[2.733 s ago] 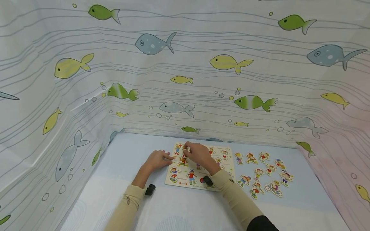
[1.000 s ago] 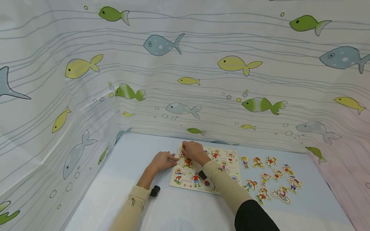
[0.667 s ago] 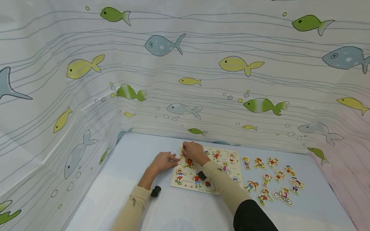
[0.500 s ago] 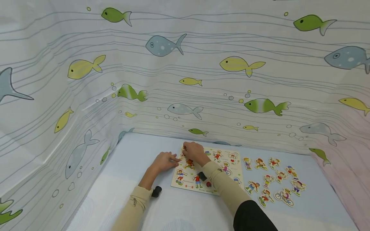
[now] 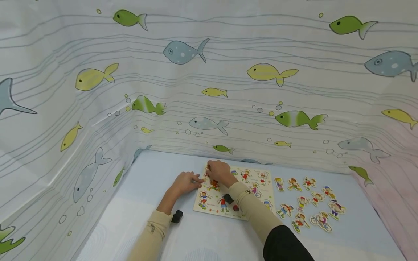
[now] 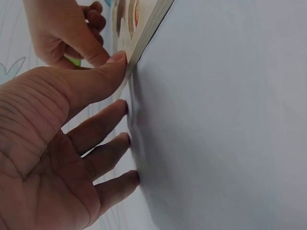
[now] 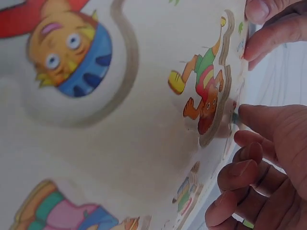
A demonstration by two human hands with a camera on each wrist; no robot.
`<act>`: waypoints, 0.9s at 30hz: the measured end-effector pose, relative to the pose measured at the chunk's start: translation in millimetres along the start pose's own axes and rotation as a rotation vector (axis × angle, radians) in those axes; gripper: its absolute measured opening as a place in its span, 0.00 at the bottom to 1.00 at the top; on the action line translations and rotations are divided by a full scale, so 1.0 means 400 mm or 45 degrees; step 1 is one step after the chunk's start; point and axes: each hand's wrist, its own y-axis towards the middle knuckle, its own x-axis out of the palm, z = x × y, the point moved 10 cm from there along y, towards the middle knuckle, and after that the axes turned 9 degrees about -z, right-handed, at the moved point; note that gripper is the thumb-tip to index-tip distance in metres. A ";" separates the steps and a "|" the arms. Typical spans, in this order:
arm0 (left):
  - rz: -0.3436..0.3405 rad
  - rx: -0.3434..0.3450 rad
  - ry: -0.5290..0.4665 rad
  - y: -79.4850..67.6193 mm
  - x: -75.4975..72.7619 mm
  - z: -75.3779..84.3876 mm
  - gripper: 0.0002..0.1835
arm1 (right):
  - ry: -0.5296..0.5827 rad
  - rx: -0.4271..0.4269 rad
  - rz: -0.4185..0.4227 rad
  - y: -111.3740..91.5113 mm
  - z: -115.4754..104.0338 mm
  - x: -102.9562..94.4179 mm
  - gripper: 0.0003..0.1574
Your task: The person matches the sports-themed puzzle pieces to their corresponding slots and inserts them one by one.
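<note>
A flat wooden puzzle board with printed sporty child figures in shallow recesses lies on the table. My left hand is at its left edge; in the left wrist view the thumb presses on the board's edge while the other fingertips touch the tabletop. My right hand reaches over the board's upper left corner. Thumb and curled fingers pinch a small puzzle piece there, mostly hidden by the hand. Close by, the right wrist view shows a recess with a running figure.
Several loose figure-shaped puzzle pieces lie to the right of the board, among them a cyclist and a child in a purple top. The table is covered in pale blue cloth. A fish-patterned curtain stands behind.
Since the earliest frame my right hand has shifted left to the board's upper left figure and stayed there. My left hand keeps its place at the edge. The view has swung slightly left.
</note>
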 end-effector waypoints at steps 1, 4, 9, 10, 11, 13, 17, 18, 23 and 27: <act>0.001 -0.001 0.003 0.001 0.000 -0.001 0.10 | 0.009 0.007 -0.002 -0.002 0.002 -0.001 0.10; -0.001 -0.012 0.020 0.002 0.002 -0.008 0.11 | 0.038 0.021 -0.021 -0.008 0.009 -0.003 0.13; 0.001 -0.030 0.013 0.003 0.001 -0.013 0.11 | 0.065 0.033 -0.006 -0.023 0.019 -0.012 0.16; 0.003 -0.031 0.011 0.003 0.001 -0.013 0.11 | 0.063 0.036 0.002 -0.027 0.022 -0.014 0.17; -0.002 -0.037 0.007 0.003 0.001 -0.013 0.10 | 0.061 0.039 0.009 -0.030 0.024 -0.017 0.17; -0.007 -0.043 0.009 0.004 0.003 -0.014 0.11 | 0.052 0.042 0.017 -0.038 0.028 -0.021 0.18; -0.012 -0.059 0.002 0.006 0.005 -0.017 0.11 | 0.034 0.018 0.034 -0.056 0.028 -0.035 0.19; -0.010 -0.056 0.008 0.006 0.005 -0.017 0.11 | 0.028 0.006 0.038 -0.061 0.026 -0.039 0.19; -0.022 -0.057 0.007 0.006 0.002 -0.012 0.11 | 0.038 -0.068 0.078 -0.092 0.015 -0.062 0.20; -0.028 -0.052 0.010 0.007 0.004 -0.006 0.11 | 0.036 -0.106 0.110 -0.115 0.010 -0.072 0.21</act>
